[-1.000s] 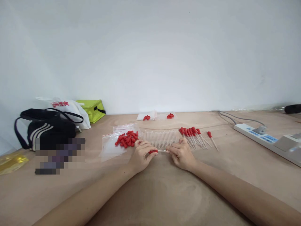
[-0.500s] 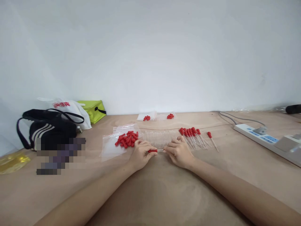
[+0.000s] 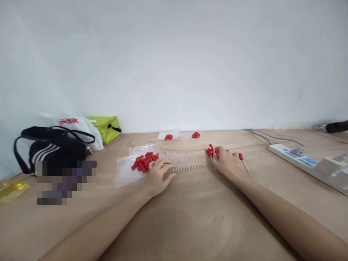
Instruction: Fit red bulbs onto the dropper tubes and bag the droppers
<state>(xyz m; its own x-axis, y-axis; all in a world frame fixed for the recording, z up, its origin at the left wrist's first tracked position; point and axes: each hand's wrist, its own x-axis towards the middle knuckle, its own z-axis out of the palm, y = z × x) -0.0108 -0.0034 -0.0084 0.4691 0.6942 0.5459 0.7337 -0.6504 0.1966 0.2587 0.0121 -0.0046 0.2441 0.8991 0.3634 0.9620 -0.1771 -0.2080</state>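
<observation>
My left hand (image 3: pixel 160 177) is open, its fingers spread at the left end of a row of thin clear tubes (image 3: pixel 187 161). Beside it lies a pile of loose red rubber bulbs (image 3: pixel 144 162) on clear plastic bags (image 3: pixel 123 171). Over on the right, my right hand (image 3: pixel 225 161) pinches a clear tube with a red bulb (image 3: pixel 211 147) on its end, above a group of red-capped tubes that it partly covers. One more capped tube (image 3: pixel 245 165) lies right of that hand.
Two small bags with red bulbs (image 3: pixel 168 137) lie near the wall. A white power strip (image 3: pixel 296 158) with a grey cable stands right. At left are a black bag (image 3: pixel 58 152), a white bag, a green box (image 3: pixel 106 127) and a yellow item (image 3: pixel 13 188).
My right hand has moved right to the capped tubes, carrying a capped tube. My left hand has let go of the red bulb and opened, shifting slightly left.
</observation>
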